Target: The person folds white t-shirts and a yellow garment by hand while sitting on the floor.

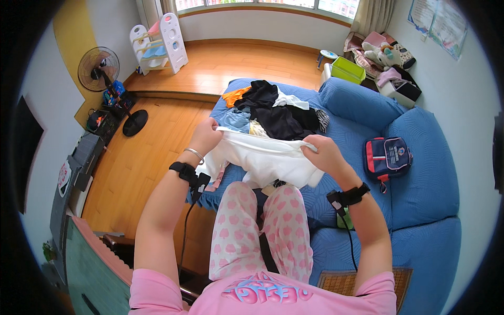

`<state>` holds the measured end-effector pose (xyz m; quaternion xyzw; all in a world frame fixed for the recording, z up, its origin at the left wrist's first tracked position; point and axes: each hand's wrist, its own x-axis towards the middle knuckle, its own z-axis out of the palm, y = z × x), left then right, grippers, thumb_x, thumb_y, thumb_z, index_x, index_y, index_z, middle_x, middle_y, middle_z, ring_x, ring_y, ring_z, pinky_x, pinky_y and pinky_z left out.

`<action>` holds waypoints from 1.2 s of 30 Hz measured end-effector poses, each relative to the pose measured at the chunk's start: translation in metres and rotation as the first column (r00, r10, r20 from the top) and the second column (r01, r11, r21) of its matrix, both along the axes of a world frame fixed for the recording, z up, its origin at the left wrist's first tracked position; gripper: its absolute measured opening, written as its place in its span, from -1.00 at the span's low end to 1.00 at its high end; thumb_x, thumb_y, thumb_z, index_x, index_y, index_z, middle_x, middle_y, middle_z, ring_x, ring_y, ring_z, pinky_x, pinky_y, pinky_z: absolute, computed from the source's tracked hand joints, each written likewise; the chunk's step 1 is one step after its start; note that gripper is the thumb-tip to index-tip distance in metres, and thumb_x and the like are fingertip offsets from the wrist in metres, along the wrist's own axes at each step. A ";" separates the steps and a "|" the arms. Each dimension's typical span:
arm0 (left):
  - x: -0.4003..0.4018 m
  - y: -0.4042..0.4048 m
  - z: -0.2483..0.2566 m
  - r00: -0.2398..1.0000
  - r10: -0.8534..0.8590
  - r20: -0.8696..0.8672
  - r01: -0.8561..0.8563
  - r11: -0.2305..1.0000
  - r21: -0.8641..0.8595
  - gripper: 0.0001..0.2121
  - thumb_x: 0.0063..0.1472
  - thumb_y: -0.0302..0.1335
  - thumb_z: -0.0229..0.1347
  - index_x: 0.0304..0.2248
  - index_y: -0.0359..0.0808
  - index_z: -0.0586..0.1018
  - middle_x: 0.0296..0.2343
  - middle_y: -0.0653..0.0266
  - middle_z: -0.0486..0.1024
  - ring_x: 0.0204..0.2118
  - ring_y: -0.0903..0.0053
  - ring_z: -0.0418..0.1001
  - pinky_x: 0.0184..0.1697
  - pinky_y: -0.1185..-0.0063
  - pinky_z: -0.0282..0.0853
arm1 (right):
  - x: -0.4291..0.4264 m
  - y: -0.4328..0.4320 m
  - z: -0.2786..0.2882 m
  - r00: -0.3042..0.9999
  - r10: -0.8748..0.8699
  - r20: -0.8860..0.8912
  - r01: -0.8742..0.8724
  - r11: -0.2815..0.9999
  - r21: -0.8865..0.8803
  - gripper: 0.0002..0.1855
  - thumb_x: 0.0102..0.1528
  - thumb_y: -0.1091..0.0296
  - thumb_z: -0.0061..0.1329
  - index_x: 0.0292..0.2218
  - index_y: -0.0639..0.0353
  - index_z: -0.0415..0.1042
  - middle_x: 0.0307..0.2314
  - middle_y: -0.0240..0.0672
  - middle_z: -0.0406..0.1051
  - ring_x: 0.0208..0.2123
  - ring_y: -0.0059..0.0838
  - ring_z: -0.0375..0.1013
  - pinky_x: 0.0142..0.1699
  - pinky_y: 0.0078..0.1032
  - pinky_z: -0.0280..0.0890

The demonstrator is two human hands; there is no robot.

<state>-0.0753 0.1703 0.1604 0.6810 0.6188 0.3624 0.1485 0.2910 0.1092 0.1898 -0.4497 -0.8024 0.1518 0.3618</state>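
A white garment (264, 157) is stretched between my two hands above my knees. My left hand (206, 136) grips one end of its upper edge, and my right hand (321, 153) grips the other. Its lower part hangs down in folds, so I cannot tell what kind of garment it is. Just beyond it, a pile of clothes lies on the blue sofa (354, 189), with a black garment (271, 114), an orange one (235, 97), a light blue one (235, 120) and a white one (290, 99). Pink cloth (217, 179) shows below the held garment's left side.
A navy and red backpack (386, 158) rests on the sofa at right. A standing fan (98, 71) is on the wooden floor at left, near a white plastic rack (173, 43). A green bin (348, 71) stands behind the sofa arm. At lower left is a green-topped table (92, 267).
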 end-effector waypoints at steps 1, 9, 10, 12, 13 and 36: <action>0.001 0.001 0.000 1.000 -0.002 -0.025 0.002 1.000 -0.015 -0.83 0.05 -0.46 0.07 -0.43 -0.43 0.49 -0.52 -0.04 0.50 -0.47 0.19 0.47 -0.38 0.41 0.36 | 0.003 0.000 0.003 1.000 0.020 0.014 -0.019 0.999 -0.026 -0.81 0.03 0.34 0.00 -0.32 0.25 0.48 -0.41 -0.04 0.46 -0.34 -0.01 0.45 -0.27 -0.32 0.35; 0.010 0.013 0.007 0.983 0.178 -0.047 -0.168 0.970 0.175 -0.81 0.08 -0.40 0.10 -0.45 -0.41 0.49 -0.55 0.00 0.48 -0.47 0.18 0.46 -0.37 0.42 0.37 | -0.009 -0.010 0.039 0.985 0.094 -0.146 -0.087 0.995 0.058 -0.87 0.12 0.43 -0.07 -0.40 0.33 0.41 -0.54 -0.07 0.39 -0.48 -0.13 0.42 -0.35 -0.41 0.31; 0.008 0.017 0.014 0.982 0.186 -0.038 -0.178 0.970 0.166 -0.81 0.08 -0.40 0.09 -0.45 -0.41 0.49 -0.54 -0.01 0.47 -0.46 0.19 0.45 -0.36 0.43 0.37 | -0.009 -0.009 0.039 0.987 0.082 -0.135 -0.068 0.992 0.104 -0.88 0.13 0.44 -0.08 -0.40 0.32 0.40 -0.54 -0.07 0.38 -0.48 -0.11 0.41 -0.35 -0.39 0.31; -0.001 0.024 0.035 0.983 0.178 -0.050 -0.159 0.954 0.255 -0.81 0.05 -0.43 0.08 -0.41 -0.42 0.49 -0.47 -0.06 0.48 -0.40 0.12 0.46 -0.32 0.38 0.37 | -0.009 -0.004 0.036 0.991 0.060 -0.119 -0.036 0.981 0.193 -0.89 0.14 0.46 -0.11 -0.40 0.32 0.39 -0.53 -0.07 0.38 -0.46 -0.07 0.40 -0.34 -0.37 0.30; -0.001 0.025 0.052 0.984 0.170 -0.055 -0.147 0.943 0.298 -0.80 0.04 -0.44 0.08 -0.39 -0.43 0.49 -0.43 -0.08 0.49 -0.37 0.09 0.46 -0.31 0.36 0.37 | -0.009 -0.002 0.037 0.989 0.032 -0.143 0.009 0.961 0.277 -0.89 0.14 0.47 -0.12 -0.38 0.32 0.39 -0.52 -0.07 0.38 -0.45 -0.05 0.40 -0.34 -0.36 0.31; 0.059 -0.045 -0.017 0.257 -0.046 0.965 0.649 0.749 -0.137 -0.69 0.35 -0.28 -0.09 -0.03 -0.26 0.45 -0.22 0.37 0.50 -0.22 0.60 0.49 -0.13 0.61 0.42 | -0.053 -0.053 0.020 0.709 0.680 -0.188 -0.696 0.629 -0.348 -0.84 0.08 0.49 0.02 -0.26 0.28 0.51 -0.42 -0.29 0.42 -0.36 -0.41 0.42 -0.24 -0.52 0.29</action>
